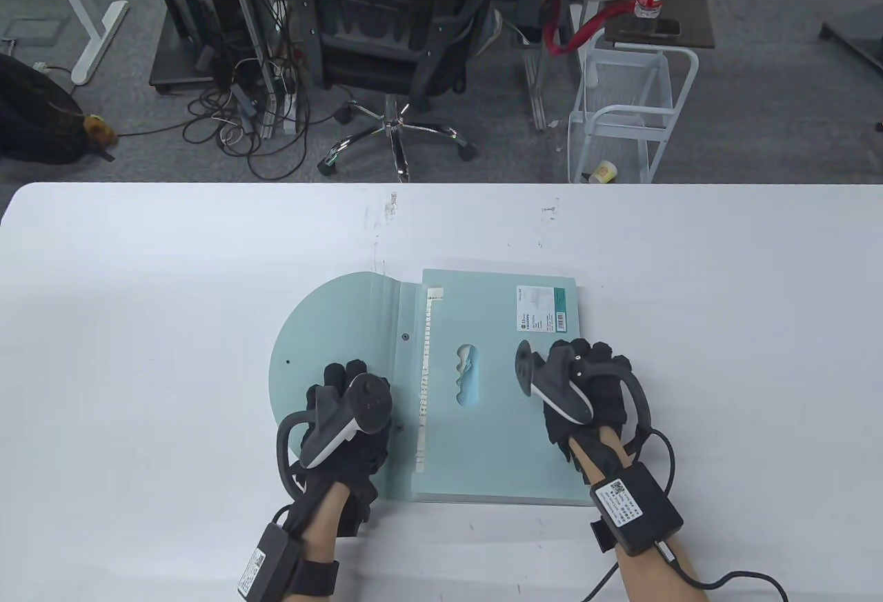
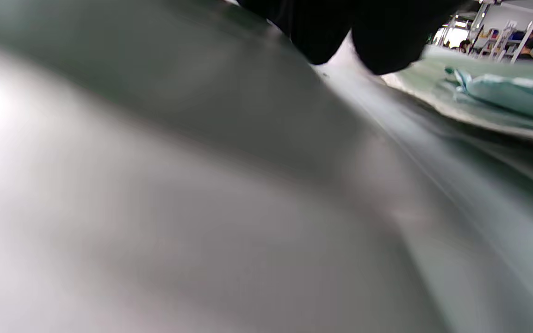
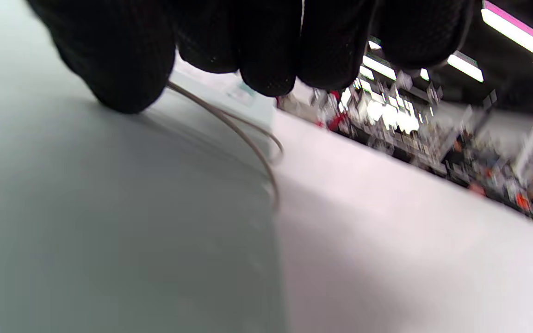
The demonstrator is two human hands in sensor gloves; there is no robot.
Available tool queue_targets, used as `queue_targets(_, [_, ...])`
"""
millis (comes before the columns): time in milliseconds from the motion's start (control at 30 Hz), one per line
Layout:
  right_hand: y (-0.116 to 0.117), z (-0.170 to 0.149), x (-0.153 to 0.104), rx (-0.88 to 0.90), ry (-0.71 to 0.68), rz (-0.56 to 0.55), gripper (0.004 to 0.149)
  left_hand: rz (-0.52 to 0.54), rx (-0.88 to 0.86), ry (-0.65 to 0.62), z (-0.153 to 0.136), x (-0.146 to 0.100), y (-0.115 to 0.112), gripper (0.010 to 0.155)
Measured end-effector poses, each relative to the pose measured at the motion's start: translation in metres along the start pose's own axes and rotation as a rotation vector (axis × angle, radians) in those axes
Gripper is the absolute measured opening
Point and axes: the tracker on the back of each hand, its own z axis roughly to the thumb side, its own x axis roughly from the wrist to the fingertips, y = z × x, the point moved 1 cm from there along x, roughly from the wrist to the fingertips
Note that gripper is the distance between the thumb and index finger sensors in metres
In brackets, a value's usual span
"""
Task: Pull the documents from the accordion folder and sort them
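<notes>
A pale green accordion folder (image 1: 497,312) lies flat on the white table (image 1: 138,319), its rounded flap (image 1: 324,326) opened out to the left. A row of white index tabs (image 1: 424,381) runs along its mouth, and a cut-out (image 1: 468,376) shows teal pockets inside. My left hand (image 1: 343,395) rests palm down on the flap, its fingertips (image 2: 322,37) on the plastic. My right hand (image 1: 594,371) rests on the right part of the folder's body, with its fingers (image 3: 266,60) touching the cover (image 3: 109,208). Neither hand holds anything. No loose documents show.
A thin elastic cord (image 3: 248,138) loops at the folder's corner. A label sticker (image 1: 541,309) sits at the folder's far right. Beyond the table's far edge stand an office chair (image 1: 393,29) and a white wire cart (image 1: 628,112).
</notes>
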Motion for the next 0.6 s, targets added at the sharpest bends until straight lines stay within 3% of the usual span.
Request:
queue_targets(67, [-0.010, 0.015, -0.004, 0.024, -0.046, -0.013, 0.067, -0.032, -0.001, 0.009, -0.002, 0.002, -0.003, 0.068])
queue_targets(167, [-0.024, 0.037, -0.009, 0.206, -0.091, 0.010, 0.068, -0.072, 0.004, 0.008, -0.004, 0.004, -0.007, 0.074])
queue_targets(267, [-0.033, 0.057, -0.009, 0.323, -0.108, 0.080, 0.070, -0.076, 0.013, 0.009, -0.004, 0.005, -0.008, 0.076])
queue_targets(433, [-0.041, 0.086, -0.004, 0.413, -0.109, 0.092, 0.068, -0.052, 0.030, 0.032, 0.000, 0.003, -0.005, 0.078])
queue_targets(600, [-0.036, 0.102, 0.002, 0.408, -0.038, 0.220, 0.074, -0.049, 0.034, 0.041, 0.003, 0.003, -0.005, 0.078])
